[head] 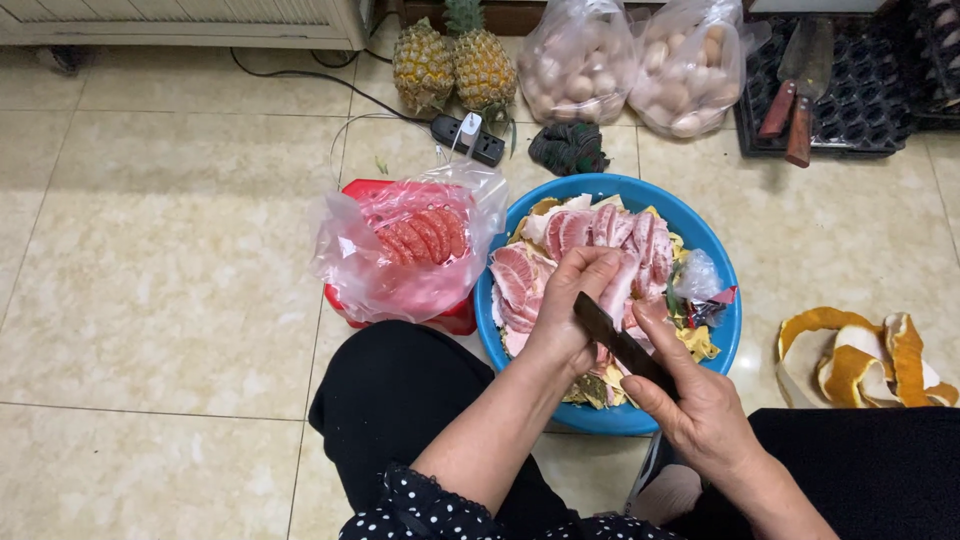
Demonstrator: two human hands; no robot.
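My left hand (572, 303) grips a pale pink pomelo segment (617, 290) over a blue basin (722, 330). A dark-bladed knife (608, 332) is in my right hand (692, 400), its blade slanting up to the left against the segment. The basin holds several peeled pink segments (585, 232) and scraps of yellow-white peel (697, 342). To the left of the basin a clear plastic bag (395, 250) with cleaned red-pink segments sits in a red container (456, 318).
Orange pomelo rind (862, 360) lies on the tiled floor at right. At the back stand two pineapples (455, 65), two bags of eggs (632, 62), a power strip (468, 138), a dark cloth bundle (567, 147) and a black crate with two cleavers (795, 85).
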